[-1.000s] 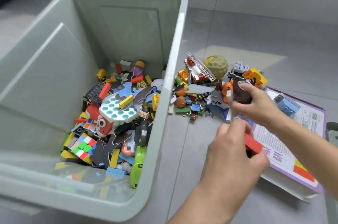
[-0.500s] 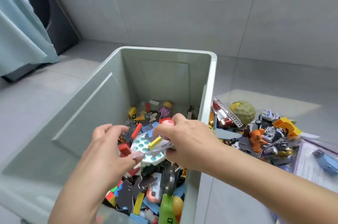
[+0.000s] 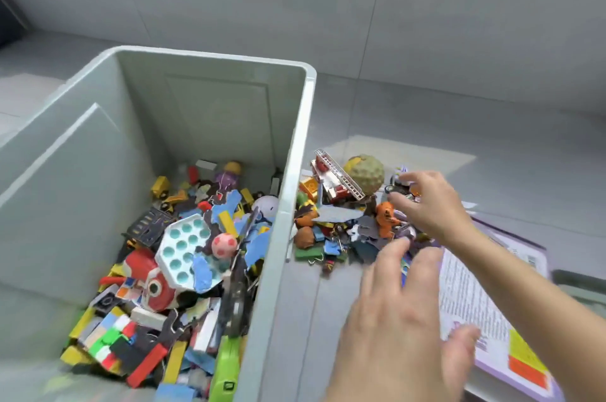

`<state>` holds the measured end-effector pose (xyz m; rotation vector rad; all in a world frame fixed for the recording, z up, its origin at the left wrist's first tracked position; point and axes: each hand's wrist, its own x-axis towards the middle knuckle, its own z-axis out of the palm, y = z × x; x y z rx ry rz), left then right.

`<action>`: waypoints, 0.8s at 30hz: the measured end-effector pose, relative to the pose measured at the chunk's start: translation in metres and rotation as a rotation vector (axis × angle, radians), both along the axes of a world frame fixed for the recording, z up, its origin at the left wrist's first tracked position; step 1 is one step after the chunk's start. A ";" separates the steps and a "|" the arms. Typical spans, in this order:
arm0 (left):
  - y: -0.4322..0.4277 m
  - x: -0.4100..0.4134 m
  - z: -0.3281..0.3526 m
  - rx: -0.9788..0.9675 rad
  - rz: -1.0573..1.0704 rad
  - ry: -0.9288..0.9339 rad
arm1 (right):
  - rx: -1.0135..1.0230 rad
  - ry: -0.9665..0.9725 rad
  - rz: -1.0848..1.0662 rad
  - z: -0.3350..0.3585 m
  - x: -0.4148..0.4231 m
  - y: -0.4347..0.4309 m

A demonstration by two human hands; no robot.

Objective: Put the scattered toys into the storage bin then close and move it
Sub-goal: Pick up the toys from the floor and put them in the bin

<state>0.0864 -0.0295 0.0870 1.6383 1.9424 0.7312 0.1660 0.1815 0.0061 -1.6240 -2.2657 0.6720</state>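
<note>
A pale green storage bin [image 3: 296,152] stands open on the floor at left, holding many toys: bricks, puzzle pieces, a white pop toy [image 3: 183,246], a pink ball [image 3: 224,245]. To its right lies a pile of scattered toys [image 3: 341,221] with a fire truck [image 3: 334,180], a bumpy yellow-green ball [image 3: 366,174] and an orange figure [image 3: 385,218]. My left hand [image 3: 398,319] hovers with fingers spread over the near edge of the pile, holding nothing. My right hand [image 3: 429,201] reaches over the pile's far right side, fingers loosely bent, empty as far as I can see.
A purple-edged printed box or booklet [image 3: 475,300] lies on the grey tiled floor under my right forearm. A grey wall runs behind the bin. No lid is in view.
Both hands were over the bin dropping pieces half a second ago. They have swung right and now hover empty above the floor pile.
</note>
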 end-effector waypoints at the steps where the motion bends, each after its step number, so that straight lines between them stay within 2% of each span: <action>1: 0.001 0.010 -0.021 -0.010 0.002 0.038 | -0.055 -0.074 -0.036 -0.018 0.019 0.004; 2: 0.015 0.009 -0.042 -0.077 0.002 0.026 | -0.093 -0.140 -0.054 -0.031 0.035 0.004; 3: 0.020 0.007 -0.063 -0.224 0.017 -0.036 | -0.117 -0.195 -0.065 -0.041 0.047 0.002; 5: 0.037 -0.003 -0.097 -0.352 0.091 0.004 | -0.094 -0.272 -0.067 -0.054 0.060 0.000; 8: 0.059 -0.014 -0.137 -0.385 0.223 0.045 | 0.072 -0.383 0.028 -0.062 0.055 0.000; 12: 0.087 -0.027 -0.172 -0.421 0.291 0.115 | 0.218 -0.472 0.287 -0.073 0.026 0.002; 17: 0.084 -0.034 -0.196 -0.463 0.209 0.209 | 0.154 -0.604 0.427 -0.095 -0.005 0.000; 21: 0.076 -0.029 -0.202 -0.417 0.069 0.310 | 0.276 -0.708 0.470 -0.111 -0.011 0.001; 24: 0.076 -0.031 -0.205 -0.404 0.022 0.328 | 0.303 -0.688 0.512 -0.114 -0.008 0.008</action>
